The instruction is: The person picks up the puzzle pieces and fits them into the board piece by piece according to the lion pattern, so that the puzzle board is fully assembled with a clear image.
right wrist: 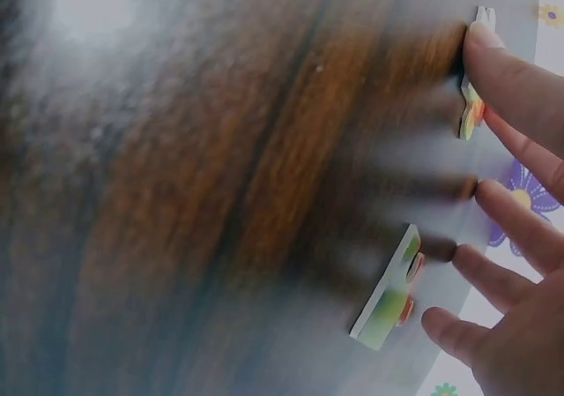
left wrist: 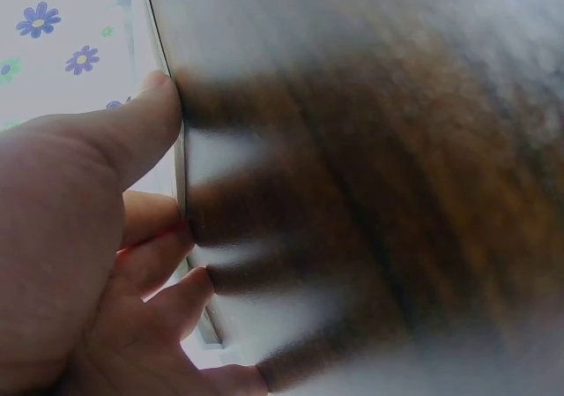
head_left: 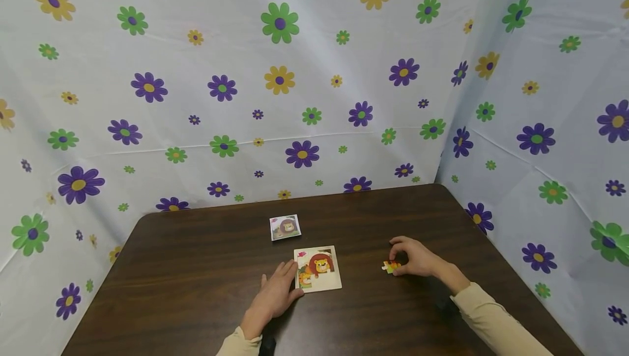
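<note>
A square wooden puzzle board (head_left: 335,282) with a lion picture lies on the dark table, part of its picture area bare along the bottom. My left hand (head_left: 276,292) rests at its left side, fingers along that edge and thumb by the lower corner. In the left wrist view the left thumb (left wrist: 157,118) and fingertips meet the board's thin edge (left wrist: 182,180). Off to the right, my right hand (head_left: 417,257) pinches a small colourful puzzle piece (head_left: 389,266) between thumb and index finger. Another green piece (right wrist: 386,303) lies under its spread other fingers in the right wrist view.
Beyond the board lies a small picture card (head_left: 285,227) showing a similar lion. The brown table (head_left: 206,257) has rounded far corners. A white flower-print curtain (head_left: 334,34) hangs behind it and along the right side.
</note>
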`<action>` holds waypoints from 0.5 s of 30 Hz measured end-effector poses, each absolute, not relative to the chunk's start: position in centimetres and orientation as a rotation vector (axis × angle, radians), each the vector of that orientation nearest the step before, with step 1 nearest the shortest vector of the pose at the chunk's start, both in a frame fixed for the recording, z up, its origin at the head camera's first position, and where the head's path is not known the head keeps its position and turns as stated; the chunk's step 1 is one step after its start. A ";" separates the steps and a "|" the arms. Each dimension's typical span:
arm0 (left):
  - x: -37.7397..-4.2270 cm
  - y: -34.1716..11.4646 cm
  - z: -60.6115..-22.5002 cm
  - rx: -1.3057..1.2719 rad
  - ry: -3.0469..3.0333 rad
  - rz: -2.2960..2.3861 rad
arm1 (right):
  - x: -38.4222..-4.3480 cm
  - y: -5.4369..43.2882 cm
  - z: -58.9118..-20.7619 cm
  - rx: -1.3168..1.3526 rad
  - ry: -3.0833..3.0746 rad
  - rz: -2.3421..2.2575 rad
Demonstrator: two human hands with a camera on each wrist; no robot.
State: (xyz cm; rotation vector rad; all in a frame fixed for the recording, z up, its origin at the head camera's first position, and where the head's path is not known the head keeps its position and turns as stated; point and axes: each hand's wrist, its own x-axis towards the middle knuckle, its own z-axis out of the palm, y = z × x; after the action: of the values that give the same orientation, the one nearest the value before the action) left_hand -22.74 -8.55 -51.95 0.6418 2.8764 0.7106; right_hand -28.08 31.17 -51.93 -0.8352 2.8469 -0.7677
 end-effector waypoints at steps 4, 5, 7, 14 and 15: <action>-22.7 -8.5 -52.0 0.641 2.882 0.703 | -28.1 30.9 -51.9 -0.829 2.873 -0.774; -22.7 -8.5 -52.0 0.641 2.883 0.702 | -28.1 30.9 -51.9 -0.824 2.879 -0.782; -22.8 -8.5 -52.0 0.638 2.883 0.701 | -28.1 30.8 -51.9 -0.811 2.892 -0.799; -22.8 -8.6 -52.0 0.622 2.878 0.704 | -28.1 30.3 -51.6 -0.755 2.864 -0.900; -22.8 -8.6 -52.1 0.620 2.877 0.704 | -28.0 30.2 -51.6 -0.753 2.854 -0.922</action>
State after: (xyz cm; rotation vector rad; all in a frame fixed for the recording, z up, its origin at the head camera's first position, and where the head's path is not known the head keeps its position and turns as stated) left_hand -22.82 -8.58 -52.06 0.6202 2.8769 0.7039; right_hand -28.05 30.24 -51.58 -0.7525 2.8542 -0.9216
